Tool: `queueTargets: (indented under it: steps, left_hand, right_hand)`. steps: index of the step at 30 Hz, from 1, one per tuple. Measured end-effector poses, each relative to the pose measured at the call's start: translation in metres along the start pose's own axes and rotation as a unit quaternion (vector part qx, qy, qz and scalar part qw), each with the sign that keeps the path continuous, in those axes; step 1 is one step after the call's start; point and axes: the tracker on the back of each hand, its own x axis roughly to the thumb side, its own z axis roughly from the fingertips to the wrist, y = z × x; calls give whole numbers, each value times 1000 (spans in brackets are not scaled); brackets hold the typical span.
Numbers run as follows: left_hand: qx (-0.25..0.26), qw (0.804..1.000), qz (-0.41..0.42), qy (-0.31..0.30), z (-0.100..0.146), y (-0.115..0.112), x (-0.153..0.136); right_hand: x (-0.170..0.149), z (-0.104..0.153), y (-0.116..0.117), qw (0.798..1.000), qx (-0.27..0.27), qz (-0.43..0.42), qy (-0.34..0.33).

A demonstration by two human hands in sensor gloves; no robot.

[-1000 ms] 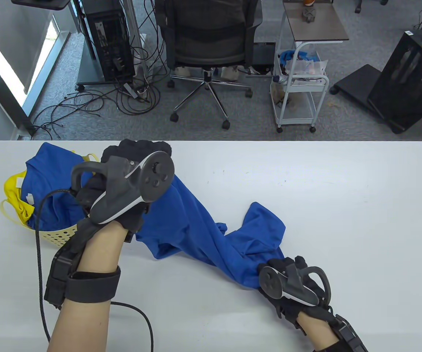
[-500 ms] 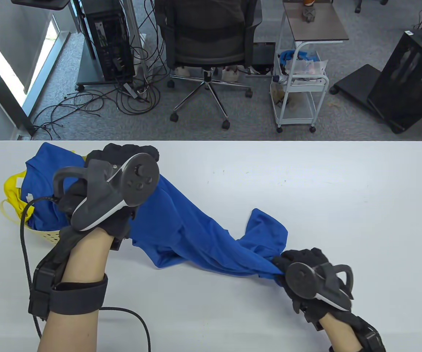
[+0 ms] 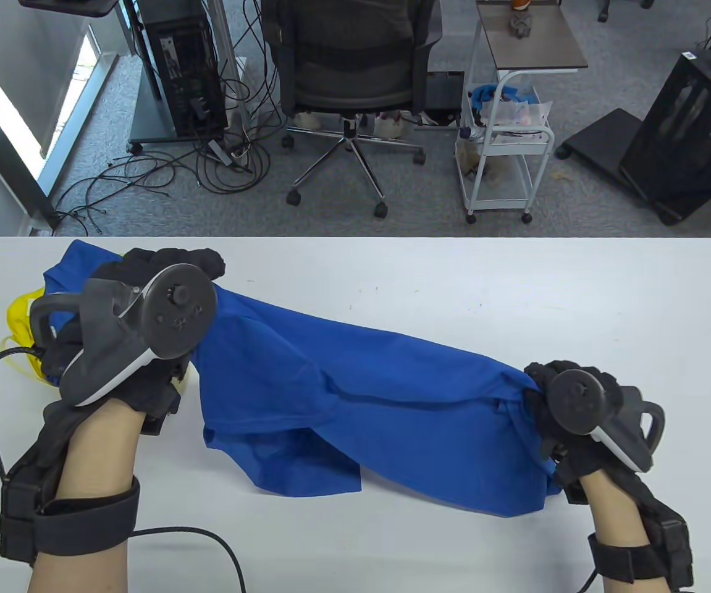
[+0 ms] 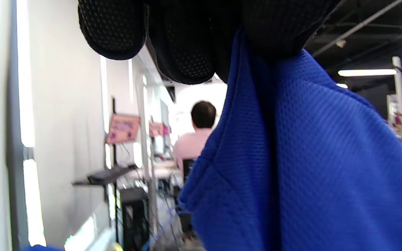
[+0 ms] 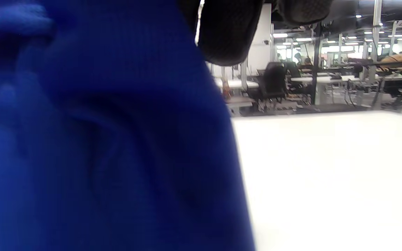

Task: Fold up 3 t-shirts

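White desk [image 3: 454,278] in an office w/ a swivel chair [image 3: 349,68] and a white cart [image 3: 506,148] on the carpet behind it. A blue t-shirt [image 3: 361,401] hangs stretched across the desk's near-left half, lower edge draping onto the surface; left hand [image 3: 139,333] has its grip closed on one end, fingers [image 4: 183,42] bunched over the mesh fabric, right hand [image 3: 577,414] grips the other end, closed on cloth. Behind the left hand, at the desk's left edge, a yellow basket [image 3: 18,315] w/ more blue fabric [image 3: 74,262].
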Motion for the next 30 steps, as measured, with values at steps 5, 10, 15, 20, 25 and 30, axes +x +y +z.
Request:
queueTargets:
  steps: [5, 10, 15, 20, 25, 30]
  left_hand:
    - [-44, 998, -42, -15, -12, -33, 11]
    - [-64, 996, -54, -31, -27, -56, 22]
    - [-76, 995, -64, -32, -40, -72, 28]
    - [-81, 993, -74, -32, -42, -80, 30]
    - [-84, 992, -89, -31, -38, -80, 29]
    - [-85, 992, -90, -28, -33, -76, 26]
  right_hand:
    - [0, -13, 59, 999, 11, -9, 47]
    - [2, -15, 63, 998, -30, 7, 57]
    - [10, -5, 41, 995, -98, -17, 14]
    - [13, -2, 47, 998, -33, 51, 4]
    - [13, -3, 68, 995, 85, 42, -10]
    - [24, -5, 91, 983, 127, 130, -18]
